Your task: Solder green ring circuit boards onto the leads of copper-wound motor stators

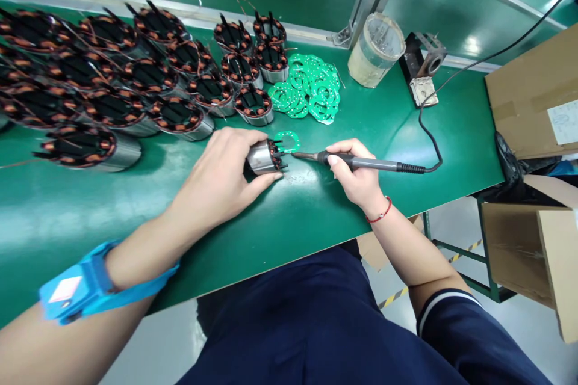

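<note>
My left hand (pixel 228 171) is closed round a motor stator (pixel 262 158) that lies on its side on the green bench, its pronged end turned right. A single green ring-shaped circuit board (pixel 289 142) lies just behind that end. In my right hand (pixel 356 171) is a soldering iron (pixel 372 163), gripped near its dark collar. The iron's tip points left, close to the stator's prongs and the ring board; whether it touches either I cannot tell. A blue wrist strap (pixel 90 283) is on my left forearm.
Several upright stators (pixel 174 114) with copper windings crowd the left and back. A pile of green ring boards (pixel 311 87) sits beside them. Further right stand a whitish cup (pixel 372 54) and an iron stand (pixel 422 66). The iron's cord (pixel 478 63) runs to the upper right, near a cardboard box (pixel 528 96).
</note>
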The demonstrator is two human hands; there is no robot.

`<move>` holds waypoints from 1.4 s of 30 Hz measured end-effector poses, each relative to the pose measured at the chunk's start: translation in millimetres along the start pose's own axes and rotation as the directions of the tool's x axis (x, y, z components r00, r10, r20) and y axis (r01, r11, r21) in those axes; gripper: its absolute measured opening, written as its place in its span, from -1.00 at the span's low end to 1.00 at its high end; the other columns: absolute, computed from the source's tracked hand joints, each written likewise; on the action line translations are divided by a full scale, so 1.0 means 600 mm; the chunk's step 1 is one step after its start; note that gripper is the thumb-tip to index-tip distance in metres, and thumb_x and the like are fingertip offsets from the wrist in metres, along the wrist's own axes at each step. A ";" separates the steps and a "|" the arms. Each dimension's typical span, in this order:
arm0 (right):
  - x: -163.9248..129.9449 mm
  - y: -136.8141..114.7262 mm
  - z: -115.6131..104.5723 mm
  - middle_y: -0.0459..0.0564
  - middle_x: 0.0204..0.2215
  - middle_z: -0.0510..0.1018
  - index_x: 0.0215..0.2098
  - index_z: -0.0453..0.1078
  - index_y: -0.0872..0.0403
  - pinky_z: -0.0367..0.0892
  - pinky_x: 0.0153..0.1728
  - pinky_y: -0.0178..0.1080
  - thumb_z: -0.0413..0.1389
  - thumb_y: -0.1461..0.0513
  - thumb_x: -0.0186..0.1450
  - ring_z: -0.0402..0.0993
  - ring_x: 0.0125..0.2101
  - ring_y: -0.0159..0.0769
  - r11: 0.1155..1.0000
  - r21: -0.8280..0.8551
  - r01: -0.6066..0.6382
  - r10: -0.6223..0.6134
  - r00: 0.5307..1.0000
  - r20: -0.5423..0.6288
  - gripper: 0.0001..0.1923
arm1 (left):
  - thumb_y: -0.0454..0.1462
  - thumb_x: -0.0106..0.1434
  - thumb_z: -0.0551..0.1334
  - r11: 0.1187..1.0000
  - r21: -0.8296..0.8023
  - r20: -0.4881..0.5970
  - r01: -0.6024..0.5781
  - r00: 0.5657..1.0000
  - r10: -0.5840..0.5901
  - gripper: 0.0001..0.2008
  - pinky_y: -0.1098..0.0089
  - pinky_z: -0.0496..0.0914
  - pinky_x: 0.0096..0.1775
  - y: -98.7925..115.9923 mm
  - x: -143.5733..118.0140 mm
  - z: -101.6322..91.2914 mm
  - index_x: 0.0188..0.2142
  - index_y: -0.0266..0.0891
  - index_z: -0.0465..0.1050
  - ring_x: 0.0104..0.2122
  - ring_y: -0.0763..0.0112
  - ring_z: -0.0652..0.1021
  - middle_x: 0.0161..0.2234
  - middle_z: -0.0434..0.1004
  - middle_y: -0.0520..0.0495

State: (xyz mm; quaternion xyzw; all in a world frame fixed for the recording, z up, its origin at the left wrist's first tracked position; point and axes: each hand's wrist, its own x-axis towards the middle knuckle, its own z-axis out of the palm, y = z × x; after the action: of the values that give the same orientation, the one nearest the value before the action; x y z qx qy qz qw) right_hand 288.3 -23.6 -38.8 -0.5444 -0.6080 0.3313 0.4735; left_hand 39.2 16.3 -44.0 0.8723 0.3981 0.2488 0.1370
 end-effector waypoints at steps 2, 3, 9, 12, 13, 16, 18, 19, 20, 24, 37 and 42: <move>0.000 0.000 0.000 -0.11 -0.39 0.59 -0.21 0.46 0.03 0.38 -0.37 -0.23 0.16 0.09 0.34 0.49 -0.45 -0.37 1.000 0.002 0.000 0.000 1.000 -0.001 -0.81 | -0.08 0.44 0.19 1.000 0.005 -0.017 -0.012 1.000 0.012 -0.55 0.04 0.48 -0.03 0.000 0.000 0.000 0.14 -0.39 0.33 -0.08 0.00 0.50 -0.05 0.51 -0.34; 0.000 0.000 0.000 -0.12 -0.39 0.59 -0.20 0.46 0.02 0.37 -0.38 -0.23 0.16 0.08 0.34 0.47 -0.47 -0.38 1.000 0.003 0.000 0.000 1.000 -0.002 -0.81 | -0.08 0.44 0.19 1.000 0.005 -0.025 -0.016 1.000 0.016 -0.55 0.04 0.48 -0.04 0.000 0.000 0.000 0.13 -0.40 0.33 -0.08 0.00 0.51 -0.05 0.51 -0.34; 0.000 0.001 0.001 -0.13 -0.40 0.58 -0.17 0.45 0.02 0.35 -0.40 -0.25 0.14 0.06 0.37 0.44 -0.49 -0.40 1.000 -0.011 0.000 0.001 1.000 0.023 -0.78 | -0.05 0.43 0.19 1.000 0.019 -0.035 -0.001 0.999 0.002 -0.53 0.05 0.48 -0.05 -0.004 -0.001 0.005 0.12 -0.41 0.34 -0.09 -0.01 0.52 -0.07 0.51 -0.34; 0.000 0.002 0.001 -0.12 -0.37 0.59 -0.17 0.45 0.03 0.38 -0.37 -0.25 0.15 0.08 0.37 0.48 -0.46 -0.39 1.000 -0.013 0.007 -0.006 1.000 0.031 -0.80 | -0.05 0.43 0.18 1.000 0.024 -0.025 0.004 1.000 -0.004 -0.53 0.05 0.48 -0.04 -0.009 -0.003 0.007 0.13 -0.38 0.33 -0.08 0.00 0.52 -0.06 0.51 -0.33; 0.000 0.003 0.001 -0.12 -0.37 0.60 -0.16 0.45 0.03 0.38 -0.37 -0.24 0.15 0.08 0.37 0.48 -0.45 -0.38 1.000 -0.017 0.009 -0.009 0.999 0.034 -0.80 | -0.05 0.43 0.18 1.000 0.023 -0.024 0.005 1.000 -0.005 -0.54 0.06 0.48 -0.03 -0.010 -0.003 0.008 0.13 -0.36 0.33 -0.08 0.00 0.51 -0.06 0.51 -0.31; 0.001 0.003 0.000 -0.09 -0.32 0.63 -0.15 0.46 0.03 0.44 -0.32 -0.23 0.14 0.09 0.39 0.54 -0.40 -0.35 0.998 -0.033 0.045 -0.045 0.999 0.023 -0.81 | -0.04 0.41 0.19 0.999 0.017 -0.007 0.030 1.000 -0.030 -0.56 0.07 0.47 -0.01 -0.008 -0.004 0.005 0.13 -0.27 0.31 -0.06 0.03 0.50 -0.05 0.50 -0.24; 0.001 0.003 0.000 -0.06 -0.24 0.66 -0.12 0.47 0.01 0.52 -0.20 -0.18 0.14 0.09 0.40 0.61 -0.26 -0.30 0.996 -0.041 0.085 -0.086 0.996 -0.009 -0.81 | -0.05 0.41 0.19 0.997 0.003 0.038 0.074 0.997 -0.074 -0.58 0.06 0.45 0.04 -0.003 -0.002 0.001 0.14 -0.22 0.29 -0.02 0.04 0.48 -0.02 0.49 -0.22; 0.002 0.003 0.000 -0.03 -0.17 0.67 -0.09 0.48 0.00 0.54 -0.11 -0.15 0.14 0.08 0.41 0.64 -0.18 -0.26 0.994 -0.046 0.098 -0.099 0.995 -0.021 -0.79 | -0.05 0.42 0.18 0.995 -0.007 0.063 0.097 0.993 -0.096 -0.59 0.05 0.44 0.07 0.000 -0.001 -0.001 0.14 -0.20 0.27 0.00 0.03 0.47 -0.01 0.48 -0.23; 0.001 0.004 0.000 -0.01 -0.09 0.67 -0.05 0.48 -0.01 0.55 -0.04 -0.12 0.14 0.07 0.41 0.64 -0.10 -0.24 0.994 -0.056 0.099 -0.100 0.995 -0.022 -0.77 | -0.06 0.42 0.17 0.993 -0.016 0.082 0.113 0.990 -0.112 -0.59 0.03 0.42 0.09 0.003 0.000 -0.003 0.14 -0.20 0.27 0.02 0.02 0.47 0.00 0.47 -0.24; -0.002 0.006 0.002 -0.01 0.18 0.58 0.23 0.39 -0.11 0.61 0.00 -0.12 0.11 0.00 0.44 0.67 -0.08 -0.25 0.992 -0.118 0.032 -0.021 0.996 0.092 -0.57 | -0.07 0.40 0.17 0.993 -0.028 0.092 0.117 0.989 -0.114 -0.61 -0.05 0.42 0.09 0.012 0.007 -0.008 0.12 -0.21 0.28 0.04 -0.06 0.47 -0.01 0.48 -0.29; 0.004 -0.032 0.072 -0.13 -0.25 0.59 0.18 0.25 -0.04 0.52 -0.10 -0.24 0.14 0.16 0.44 0.62 -0.27 -0.35 0.989 -0.114 -0.093 0.101 0.992 0.071 -0.64 | 0.13 0.19 0.29 0.694 -0.536 0.295 0.480 0.877 -0.378 -0.41 0.03 0.53 -0.06 0.010 -0.009 -0.002 0.08 -0.09 0.25 -0.09 0.05 0.60 -0.05 0.54 -0.13; -0.003 -0.027 0.102 -0.08 -0.27 0.59 0.22 0.11 -0.06 0.56 -0.24 -0.23 0.04 0.03 0.51 0.63 -0.31 -0.32 0.969 0.247 -0.023 0.051 0.993 -0.109 -0.61 | 0.11 0.14 0.36 0.748 -0.543 0.298 0.382 0.920 -0.254 -0.37 -0.01 0.42 0.16 0.000 0.000 -0.007 0.10 -0.11 0.39 0.06 0.00 0.55 0.09 0.54 -0.16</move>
State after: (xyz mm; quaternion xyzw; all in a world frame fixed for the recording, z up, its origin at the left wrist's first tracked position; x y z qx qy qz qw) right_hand 225.3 -21.5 -44.5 -0.5111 -0.5240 0.3810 0.5648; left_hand 36.7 16.7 -40.3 0.7253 0.4277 0.2416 0.4823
